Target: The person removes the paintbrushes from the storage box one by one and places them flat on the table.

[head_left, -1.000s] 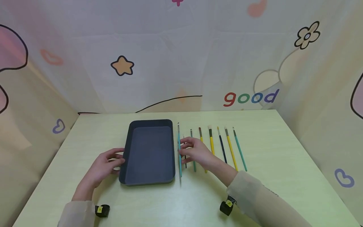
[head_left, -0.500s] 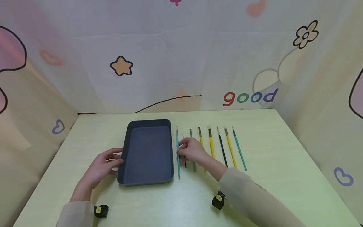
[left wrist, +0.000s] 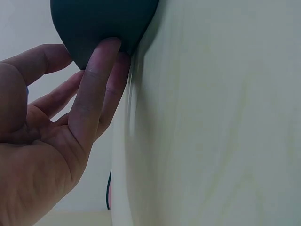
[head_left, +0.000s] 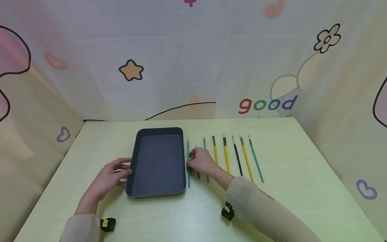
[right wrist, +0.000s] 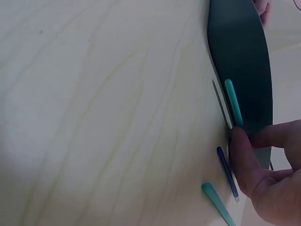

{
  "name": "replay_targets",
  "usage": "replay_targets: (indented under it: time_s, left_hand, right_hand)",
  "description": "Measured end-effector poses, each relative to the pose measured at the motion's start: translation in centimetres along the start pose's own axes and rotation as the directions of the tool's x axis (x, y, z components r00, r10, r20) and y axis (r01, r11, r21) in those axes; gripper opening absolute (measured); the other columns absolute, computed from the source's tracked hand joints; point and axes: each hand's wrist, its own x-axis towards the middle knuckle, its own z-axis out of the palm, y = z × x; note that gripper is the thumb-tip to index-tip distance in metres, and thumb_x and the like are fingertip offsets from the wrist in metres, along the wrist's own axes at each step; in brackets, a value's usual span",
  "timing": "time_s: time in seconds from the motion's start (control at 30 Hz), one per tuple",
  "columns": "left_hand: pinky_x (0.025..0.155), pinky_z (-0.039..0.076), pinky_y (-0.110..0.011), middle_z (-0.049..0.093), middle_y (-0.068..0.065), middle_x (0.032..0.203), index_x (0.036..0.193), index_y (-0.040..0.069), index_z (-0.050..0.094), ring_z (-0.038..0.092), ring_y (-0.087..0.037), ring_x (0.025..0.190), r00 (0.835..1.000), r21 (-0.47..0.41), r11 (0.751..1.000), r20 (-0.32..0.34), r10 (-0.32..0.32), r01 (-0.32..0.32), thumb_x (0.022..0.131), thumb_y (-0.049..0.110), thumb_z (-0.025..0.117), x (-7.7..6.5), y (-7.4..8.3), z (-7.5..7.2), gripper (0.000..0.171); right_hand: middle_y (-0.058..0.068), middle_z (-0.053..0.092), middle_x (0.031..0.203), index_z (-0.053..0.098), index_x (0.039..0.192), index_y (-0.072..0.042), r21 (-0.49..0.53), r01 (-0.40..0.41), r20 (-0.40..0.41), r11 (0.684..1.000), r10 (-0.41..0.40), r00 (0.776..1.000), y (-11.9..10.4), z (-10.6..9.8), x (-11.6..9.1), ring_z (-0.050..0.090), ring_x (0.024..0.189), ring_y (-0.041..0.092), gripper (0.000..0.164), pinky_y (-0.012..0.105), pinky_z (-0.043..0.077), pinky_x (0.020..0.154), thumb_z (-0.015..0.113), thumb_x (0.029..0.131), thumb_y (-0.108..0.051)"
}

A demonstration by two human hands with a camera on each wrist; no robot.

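Observation:
My right hand (head_left: pixel 202 162) pinches a teal paintbrush (head_left: pixel 188 178) between thumb and fingers, low over the table along the tray's right side. In the right wrist view the rounded teal handle end of the paintbrush (right wrist: pixel 233 101) sticks out past the fingertips, in front of the tray's dark wall. The dark grey rectangular tray (head_left: pixel 160 164) holds nothing. My left hand (head_left: pixel 109 176) rests its relaxed fingertips against the tray's left side. Seen from the left wrist, the fingers (left wrist: pixel 96 75) touch the outer wall of the tray (left wrist: pixel 103 21).
Right of the held brush lies a row of paintbrushes: a thin dark brush (head_left: pixel 198 175), a teal one (head_left: pixel 208 178), several yellow-handled ones such as this yellow brush (head_left: pixel 226 156), a dark blue one (head_left: pixel 237 156) and a far-right teal one (head_left: pixel 256 161). Behind the table hangs a printed curtain (head_left: pixel 169 67).
My right hand has moved slightly left, bringing the teal paintbrush closer to the tray's right side and lower to the table. The left hand and the tray stay in place.

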Motion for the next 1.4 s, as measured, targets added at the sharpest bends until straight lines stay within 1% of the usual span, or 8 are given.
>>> replay_targets:
  time_s: [0.37, 0.5, 0.6, 0.77, 0.9, 1.03, 1.1, 1.4]
  left_hand:
    - [0.075, 0.062, -0.04, 0.057, -0.028, 0.123, 0.149, -0.004, 0.045, 0.066, -0.032, 0.101, 1.0, 0.02, 1.0, -0.002, 0.007, -0.007, 0.102, 0.007, 0.061, -0.1, -0.3, -0.7, 0.051]
    - [0.076, 0.062, -0.04, 0.056, -0.029, 0.124, 0.149, -0.004, 0.045, 0.065, -0.032, 0.101, 1.0, 0.022, 1.0, 0.002, 0.006, -0.007, 0.102, 0.008, 0.062, -0.2, -0.2, -0.7, 0.051]
    - [0.076, 0.062, -0.04, 0.056, -0.028, 0.124, 0.148, -0.004, 0.045, 0.065, -0.031, 0.101, 1.0, 0.022, 1.0, 0.002, 0.004, -0.004, 0.102, 0.008, 0.062, -0.2, -0.3, -0.7, 0.051]
    - [0.075, 0.062, -0.04, 0.056, -0.028, 0.124, 0.149, -0.005, 0.044, 0.065, -0.03, 0.101, 1.0, 0.016, 1.0, 0.006, 0.007, -0.007, 0.102, 0.008, 0.062, -0.2, -0.4, -0.7, 0.051]
    - [0.076, 0.062, -0.04, 0.056, -0.027, 0.124, 0.149, -0.005, 0.043, 0.064, -0.03, 0.102, 1.0, 0.013, 1.0, 0.008, -0.002, 0.002, 0.102, 0.009, 0.062, -0.1, -0.5, -0.7, 0.052]
    - [0.078, 0.061, -0.041, 0.057, -0.026, 0.125, 0.149, -0.005, 0.043, 0.064, -0.031, 0.104, 1.0, 0.006, 1.0, 0.014, -0.011, 0.011, 0.102, 0.01, 0.062, -0.1, -0.7, -0.6, 0.052]
    - [0.08, 0.061, -0.042, 0.056, -0.027, 0.126, 0.149, -0.005, 0.043, 0.064, -0.031, 0.104, 1.0, 0.004, 1.0, 0.019, -0.011, 0.011, 0.102, 0.01, 0.062, -0.2, -0.7, -0.6, 0.053]
    - [0.083, 0.06, -0.042, 0.055, -0.026, 0.127, 0.15, -0.004, 0.041, 0.063, -0.03, 0.105, 0.999, 0.01, 1.0, 0.034, -0.017, 0.017, 0.103, 0.014, 0.062, -0.3, -0.6, -0.6, 0.054]
  right_hand:
    - [0.004, 0.07, 0.063, 0.061, 0.122, 0.016, -0.097, 0.017, -0.001, 0.995, -0.017, 1.0, -0.3, 0.1, 0.1, 0.071, 0.061, 0.016, 0.037, 0.041, 0.056, 0.093, 0.067, 0.09, 0.0]
    - [0.001, 0.066, 0.056, 0.065, 0.108, 0.012, -0.16, 0.019, -0.02, 0.987, -0.023, 1.0, -0.5, 0.2, 0.3, 0.068, 0.056, 0.015, 0.023, 0.031, 0.057, 0.073, 0.066, 0.088, 0.0]
    - [-0.001, 0.063, 0.052, 0.064, 0.089, 0.004, -0.199, 0.028, -0.027, 0.98, -0.034, 0.999, -0.4, 0.3, 0.5, 0.065, 0.052, 0.014, 0.004, 0.024, 0.045, 0.055, 0.065, 0.087, 0.001]
    - [-0.004, 0.06, 0.049, 0.057, 0.076, -0.005, -0.224, 0.035, -0.022, 0.974, -0.041, 0.999, -0.3, 0.3, 0.7, 0.06, 0.048, 0.012, 0.015, 0.022, 0.037, 0.049, 0.065, 0.087, 0.001]
    - [-0.003, 0.061, 0.049, 0.064, 0.092, 0.005, -0.221, 0.036, -0.019, 0.975, -0.041, 0.999, -0.2, 0.2, 0.5, 0.06, 0.049, 0.013, 0.007, 0.023, 0.042, 0.054, 0.066, 0.089, 0.0]
    - [-0.001, 0.065, 0.06, 0.059, 0.122, 0.015, -0.176, 0.06, -0.004, 0.983, -0.061, 0.998, 0.0, 0.1, 0.1, 0.065, 0.055, 0.013, 0.036, 0.027, 0.054, 0.067, 0.066, 0.092, -0.002]
    - [0.0, 0.067, 0.067, 0.055, 0.13, 0.016, -0.155, 0.07, 0.009, 0.985, -0.07, 0.998, 0.0, 0.1, -0.1, 0.066, 0.057, 0.013, 0.043, 0.03, 0.057, 0.072, 0.066, 0.093, -0.003]
    - [0.002, 0.069, 0.075, 0.056, 0.128, 0.016, -0.152, 0.115, -0.011, 0.982, -0.118, 0.993, 0.2, -0.4, -0.8, 0.065, 0.059, 0.012, 0.041, 0.029, 0.055, 0.066, 0.068, 0.092, -0.001]
